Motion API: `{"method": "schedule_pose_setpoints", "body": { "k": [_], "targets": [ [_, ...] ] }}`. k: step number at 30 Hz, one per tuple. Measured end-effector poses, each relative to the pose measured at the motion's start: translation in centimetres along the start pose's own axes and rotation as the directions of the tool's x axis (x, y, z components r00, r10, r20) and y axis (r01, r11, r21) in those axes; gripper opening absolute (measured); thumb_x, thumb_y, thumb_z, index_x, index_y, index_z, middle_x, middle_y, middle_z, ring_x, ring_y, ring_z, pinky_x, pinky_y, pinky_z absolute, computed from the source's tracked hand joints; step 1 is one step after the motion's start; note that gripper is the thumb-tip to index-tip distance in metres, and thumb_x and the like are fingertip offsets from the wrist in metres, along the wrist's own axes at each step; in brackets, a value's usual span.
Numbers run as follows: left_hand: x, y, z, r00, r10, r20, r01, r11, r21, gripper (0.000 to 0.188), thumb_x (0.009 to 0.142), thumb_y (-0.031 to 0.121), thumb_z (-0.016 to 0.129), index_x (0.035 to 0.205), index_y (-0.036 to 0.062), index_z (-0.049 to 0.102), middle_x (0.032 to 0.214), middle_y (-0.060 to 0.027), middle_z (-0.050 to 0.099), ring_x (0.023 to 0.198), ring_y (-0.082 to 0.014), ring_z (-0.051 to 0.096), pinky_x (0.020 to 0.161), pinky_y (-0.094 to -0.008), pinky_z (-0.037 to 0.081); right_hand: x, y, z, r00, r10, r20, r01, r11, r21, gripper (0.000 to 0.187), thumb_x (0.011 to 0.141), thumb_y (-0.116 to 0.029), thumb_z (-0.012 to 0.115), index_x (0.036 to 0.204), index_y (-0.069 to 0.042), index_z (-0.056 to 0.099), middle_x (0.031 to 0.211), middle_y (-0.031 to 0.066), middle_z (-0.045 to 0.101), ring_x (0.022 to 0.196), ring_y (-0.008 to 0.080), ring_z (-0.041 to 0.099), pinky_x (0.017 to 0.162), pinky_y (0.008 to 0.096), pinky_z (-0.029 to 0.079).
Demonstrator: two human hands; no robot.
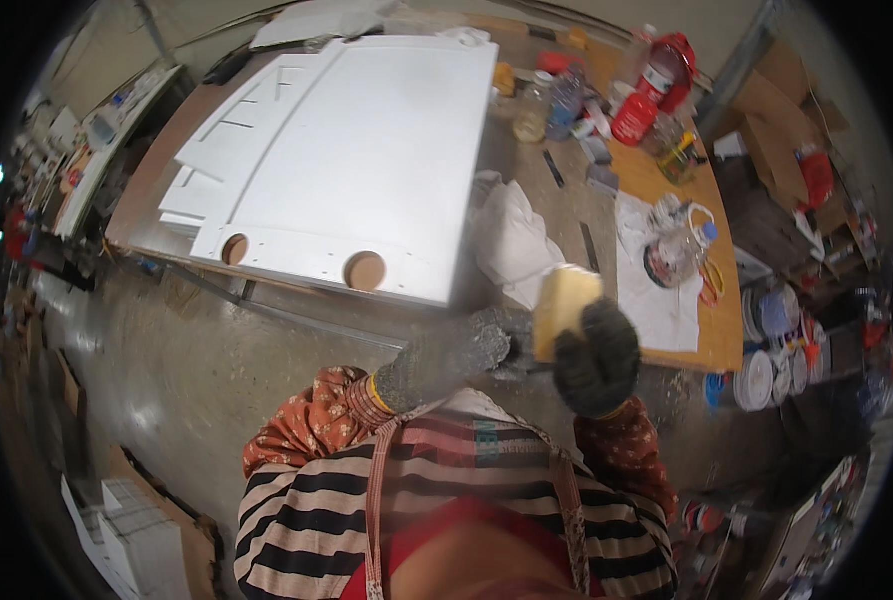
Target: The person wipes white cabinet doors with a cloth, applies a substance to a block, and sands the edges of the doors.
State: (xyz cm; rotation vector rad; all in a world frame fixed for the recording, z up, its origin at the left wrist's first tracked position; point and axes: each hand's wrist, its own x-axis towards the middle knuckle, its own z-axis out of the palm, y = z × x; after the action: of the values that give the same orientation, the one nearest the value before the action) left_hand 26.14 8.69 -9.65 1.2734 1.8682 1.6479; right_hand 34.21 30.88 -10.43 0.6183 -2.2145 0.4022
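Note:
In my right hand, which wears a dark grey work glove, is a pale yellow block that looks like a sponge. The gloved fingers wrap its lower right side, and it is held up in front of my body near the table edge. My left hand, in a speckled grey glove, is just left of the block; its fingers are blurred, and whether they touch the block cannot be made out. Ahead, a large white panel with two round holes lies over other white slotted panels. A crumpled white cloth lies beside it.
The wooden table carries bottles, a red bottle, a glass jar, grey blocks and a clear plastic jug on white paper. White buckets and cardboard boxes stand at the right. Cardboard leans lower left.

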Motion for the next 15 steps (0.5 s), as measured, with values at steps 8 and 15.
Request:
{"method": "schedule_pose_setpoints", "body": {
  "k": [8,15],
  "targets": [
    [1.0,-2.4,3.7,0.794,-0.561,0.235,0.526,0.441,-0.727,0.043,0.081,0.007,0.063,0.121,-0.0003,0.051,0.108,-0.0114,0.06,0.097,-0.0215,0.061,0.084,-0.0323,0.05,-1.7,-0.8,-1.0,0.989,-0.014,0.146,-0.014,0.982,0.187,0.034,0.079,-0.028,0.067,0.103,-0.006,0.059,0.115,0.0171,0.055,0.105,0.0333,0.054,0.094,0.0461,0.044],
    [1.1,-2.1,3.4,0.814,-0.579,0.05,0.402,0.499,-0.768,0.054,0.076,0.007,0.068,0.125,-0.0023,0.047,0.11,-0.0095,0.06,0.101,-0.02,0.059,0.09,-0.0324,0.048,-4.0,2.3,-2.2,0.887,0.452,0.089,-0.456,0.889,0.029,0.038,0.091,-0.022,0.048,0.119,0.003,0.053,0.118,0.0231,0.056,0.111,0.0338,0.055,0.093,0.0419,0.044]
  ]
}}
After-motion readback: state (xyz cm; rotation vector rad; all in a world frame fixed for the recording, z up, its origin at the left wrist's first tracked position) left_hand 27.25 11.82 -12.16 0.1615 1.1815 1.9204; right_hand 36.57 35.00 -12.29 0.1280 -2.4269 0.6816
